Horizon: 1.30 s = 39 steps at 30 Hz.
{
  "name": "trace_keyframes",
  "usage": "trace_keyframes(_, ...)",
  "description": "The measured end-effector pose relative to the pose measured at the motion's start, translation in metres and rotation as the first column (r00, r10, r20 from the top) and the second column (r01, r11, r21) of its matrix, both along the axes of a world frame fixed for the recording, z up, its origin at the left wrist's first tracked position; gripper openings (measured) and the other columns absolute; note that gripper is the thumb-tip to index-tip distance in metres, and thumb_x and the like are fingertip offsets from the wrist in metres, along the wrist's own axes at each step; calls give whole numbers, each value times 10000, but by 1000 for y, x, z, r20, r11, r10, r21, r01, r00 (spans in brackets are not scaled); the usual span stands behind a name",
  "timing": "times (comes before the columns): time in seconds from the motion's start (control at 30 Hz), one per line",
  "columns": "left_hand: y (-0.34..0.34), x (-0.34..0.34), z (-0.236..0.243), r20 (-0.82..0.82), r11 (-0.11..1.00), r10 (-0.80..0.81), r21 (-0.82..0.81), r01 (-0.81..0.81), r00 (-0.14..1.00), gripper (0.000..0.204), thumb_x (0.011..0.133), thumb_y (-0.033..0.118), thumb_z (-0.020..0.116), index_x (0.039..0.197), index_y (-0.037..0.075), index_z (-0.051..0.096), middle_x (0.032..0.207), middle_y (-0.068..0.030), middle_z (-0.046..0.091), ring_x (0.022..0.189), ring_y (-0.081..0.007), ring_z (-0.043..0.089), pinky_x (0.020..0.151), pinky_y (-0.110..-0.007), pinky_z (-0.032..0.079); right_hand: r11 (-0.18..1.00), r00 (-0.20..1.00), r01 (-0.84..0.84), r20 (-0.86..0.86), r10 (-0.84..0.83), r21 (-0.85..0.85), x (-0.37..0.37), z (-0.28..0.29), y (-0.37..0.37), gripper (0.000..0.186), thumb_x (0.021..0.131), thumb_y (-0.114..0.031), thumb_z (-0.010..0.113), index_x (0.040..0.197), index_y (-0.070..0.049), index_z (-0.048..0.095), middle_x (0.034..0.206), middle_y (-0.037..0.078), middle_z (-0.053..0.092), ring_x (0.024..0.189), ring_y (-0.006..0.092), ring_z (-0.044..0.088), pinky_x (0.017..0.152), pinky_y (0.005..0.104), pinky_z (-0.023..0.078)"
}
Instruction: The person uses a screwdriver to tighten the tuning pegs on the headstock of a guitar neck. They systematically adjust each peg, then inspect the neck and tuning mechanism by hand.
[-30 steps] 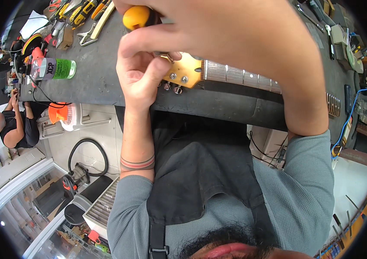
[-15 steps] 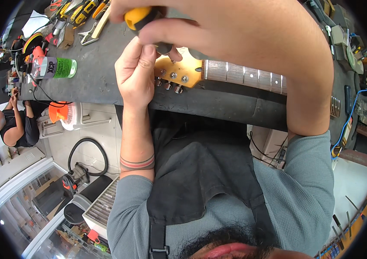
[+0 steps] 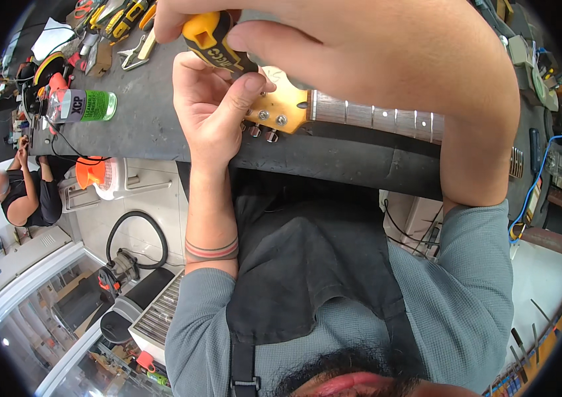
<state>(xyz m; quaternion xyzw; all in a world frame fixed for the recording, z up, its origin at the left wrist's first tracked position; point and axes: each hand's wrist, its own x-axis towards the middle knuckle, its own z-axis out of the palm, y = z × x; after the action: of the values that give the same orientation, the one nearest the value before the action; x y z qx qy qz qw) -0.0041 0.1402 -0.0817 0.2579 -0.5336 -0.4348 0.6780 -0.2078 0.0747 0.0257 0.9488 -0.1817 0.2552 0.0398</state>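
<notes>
My right hand [image 3: 314, 46] grips a yellow-and-black screwdriver [image 3: 215, 43] above the guitar's light wooden headstock [image 3: 284, 99]. My left hand [image 3: 211, 109] is at the headstock's left end, fingers curled and thumb against the lower end of the screwdriver. What its fingertips pinch is hidden, as is the screwdriver's tip. Metal tuning pegs [image 3: 262, 132] show along the headstock's lower edge. The fretted neck [image 3: 380, 117] runs rightward beneath my right forearm along the dark bench [image 3: 142, 126].
A labelled bottle of clear liquid [image 3: 82, 106] and polisher [image 3: 46, 76] sit left. Hand tools [image 3: 122, 20] crowd the back; more clutter lies right, beside a blue cable [image 3: 533, 185]. A co-worker [image 3: 23, 192] sits far left. A vacuum [image 3: 119, 268] stands below.
The screwdriver handle has turned and tilted, showing more of its side. My right hand has shifted slightly left. My left thumb has moved to the handle's lower end.
</notes>
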Motion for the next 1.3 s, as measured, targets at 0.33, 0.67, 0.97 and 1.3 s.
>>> trace_keyframes(0.33,3,-2,-4,-39,998,59,11,-59,997,381,1040,-43,763,1391,-32,614,1204,-149,791,1142,-228,774,1037,-386,609,1000,999,17,34,-17,-9,31,-4,-4,296,1027,-260,797,1057,8,675,846,140,724,792,306,765,757,396,634)
trace_keyframes(0.67,3,18,-6,113,990,-138,21,137,984,441,1090,26,679,1506,-79,581,1436,-160,708,1281,-247,705,1118,-417,549,999,999,-38,-29,39,34,0,7,4,289,1030,-252,794,1078,8,678,862,142,728,808,308,766,769,399,633)
trace_keyframes(0.97,-5,16,-3,84,986,-169,16,168,982,348,1214,210,577,1411,-75,606,1260,-205,750,1012,-241,760,974,-380,606,994,998,-18,-56,24,105,-12,22,-6,284,1032,-246,791,1097,8,680,876,145,733,822,309,767,779,401,633)
trace_keyframes(1.3,-2,5,-2,66,999,-36,-10,37,997,421,1092,-16,718,1472,-40,538,1188,-154,758,1016,-236,786,915,-388,660,992,996,-13,-85,24,123,-23,16,0,281,1035,-239,787,1118,8,683,892,147,737,838,311,768,791,403,632)
